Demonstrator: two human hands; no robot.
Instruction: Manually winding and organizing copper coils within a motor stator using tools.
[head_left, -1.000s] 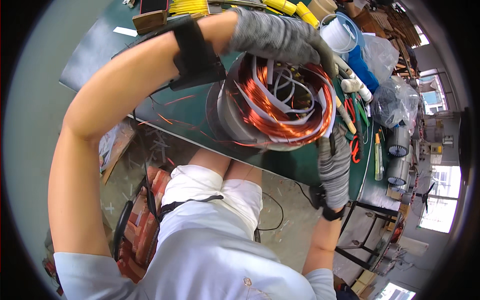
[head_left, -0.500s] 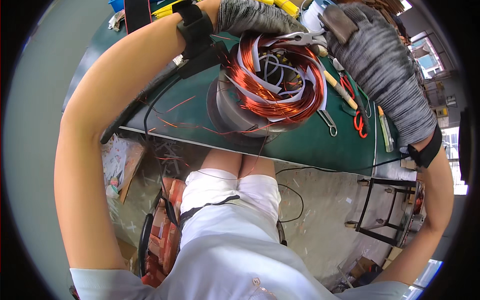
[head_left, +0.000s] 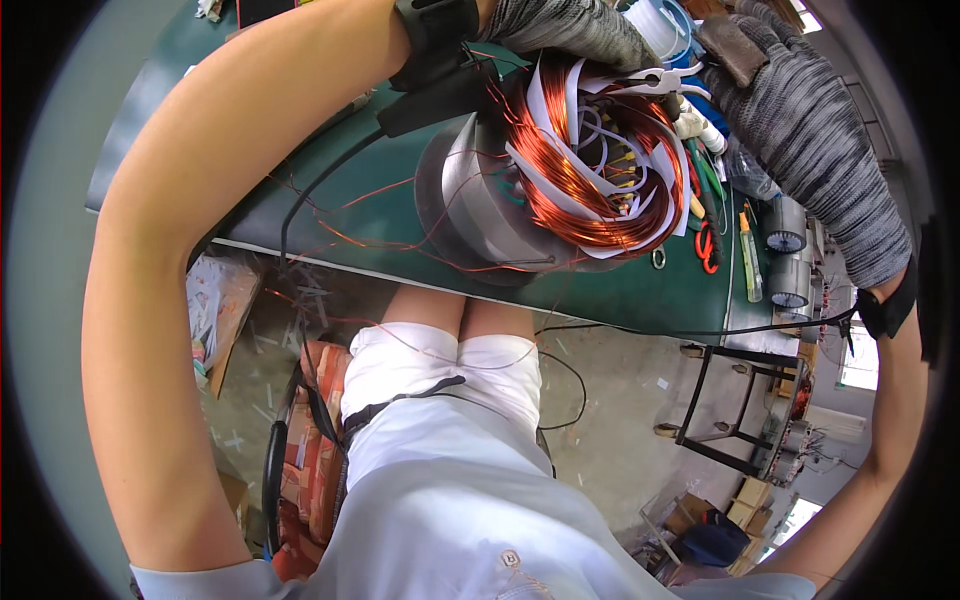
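Observation:
A ring of copper wire windings (head_left: 560, 170) with white paper strips sits tilted at the end of a grey metal cylinder (head_left: 470, 190) on the green table. Pale tubes and yellow-tipped leads show inside the ring. My left hand (head_left: 590, 35), in a grey knitted glove, reaches across the ring's far side, its fingers hidden. Silver pliers (head_left: 658, 82) lie over the ring's far right edge, their spread arms running towards my right hand (head_left: 750, 60). That hand, in a grey glove with a worn brown thumb patch, is closed around the pliers' end.
Right of the ring lie red-handled scissors (head_left: 708, 248), a yellow-and-clear cutter (head_left: 750, 255) and a white roll (head_left: 700, 125). Loose copper wires trail over the green table (head_left: 350, 220). A black cable (head_left: 690, 331) crosses before its front edge. A black wheeled frame (head_left: 735, 410) stands at right.
The view has shifted, so the ring and both hands sit further right. The metal cylinder shows more of its side. The pliers remain at the ring's far edge beside my right hand.

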